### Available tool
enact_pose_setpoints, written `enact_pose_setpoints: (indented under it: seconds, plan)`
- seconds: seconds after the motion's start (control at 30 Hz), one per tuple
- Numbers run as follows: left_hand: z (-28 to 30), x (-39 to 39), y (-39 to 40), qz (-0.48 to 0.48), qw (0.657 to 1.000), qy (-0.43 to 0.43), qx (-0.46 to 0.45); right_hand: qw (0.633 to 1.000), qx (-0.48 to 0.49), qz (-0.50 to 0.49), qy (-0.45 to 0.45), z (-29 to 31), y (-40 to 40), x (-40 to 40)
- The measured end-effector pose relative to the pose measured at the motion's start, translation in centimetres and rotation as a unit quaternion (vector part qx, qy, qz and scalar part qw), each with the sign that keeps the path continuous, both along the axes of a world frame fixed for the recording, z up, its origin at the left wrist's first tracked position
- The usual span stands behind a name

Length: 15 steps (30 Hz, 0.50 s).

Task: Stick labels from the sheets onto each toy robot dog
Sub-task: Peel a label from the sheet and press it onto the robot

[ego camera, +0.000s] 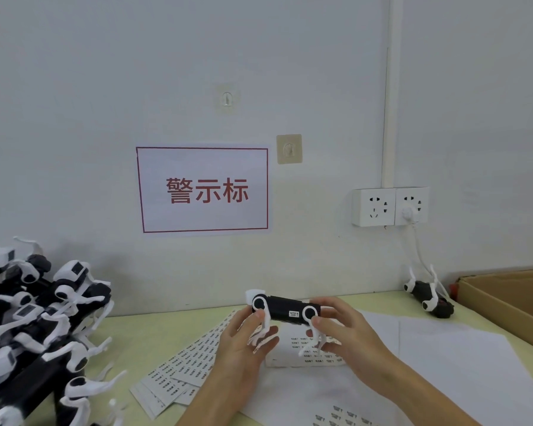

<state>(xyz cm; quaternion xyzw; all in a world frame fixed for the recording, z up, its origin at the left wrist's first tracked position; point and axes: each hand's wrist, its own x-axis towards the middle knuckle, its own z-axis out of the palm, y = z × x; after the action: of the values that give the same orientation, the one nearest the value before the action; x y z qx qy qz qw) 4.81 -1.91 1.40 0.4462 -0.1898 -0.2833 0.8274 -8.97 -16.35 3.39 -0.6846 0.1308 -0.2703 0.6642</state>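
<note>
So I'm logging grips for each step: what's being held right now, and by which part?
One toy robot dog, held in both hands: left hand at its left-end legs, right hand at the right-end hip joint and legs.

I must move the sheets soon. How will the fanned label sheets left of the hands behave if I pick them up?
The label sheets look thin, so they would probably bend and droop. They lie loosely fanned, so they may slide apart; gather them first. Their edges overlap flat on the table, so lifting one alone may be fiddly.

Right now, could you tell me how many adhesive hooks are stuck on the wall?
2: one clear hook high above the red-framed sign, and one yellowed hook lower, beside the sign's upper right corner.
</note>
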Motion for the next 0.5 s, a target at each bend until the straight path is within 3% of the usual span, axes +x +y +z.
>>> enact_pose_setpoints:
  seconds: [0.13,0.23,0.33,0.5]
  plan:
    - [-0.4,-0.1,-0.3,0.038,0.999,-0.003,0.024,0.997,-0.078,0.016,0.019,-0.1,0.4,0.0]
    - [-0.7,0.0,-0.4,0.042,0.998,-0.011,0.046,0.996,-0.085,0.010,0.022,-0.3,0.5,0.0]
    - [-0.7,-0.2,-0.5,0.023,0.998,-0.026,0.059,0.999,-0.040,0.015,0.022,-0.2,0.1,-0.1]
    - [-0.6,-0.3,-0.6,0.029,0.996,-0.045,0.071,0.991,0.114,0.039,0.052,0.3,-1.4,-0.8]
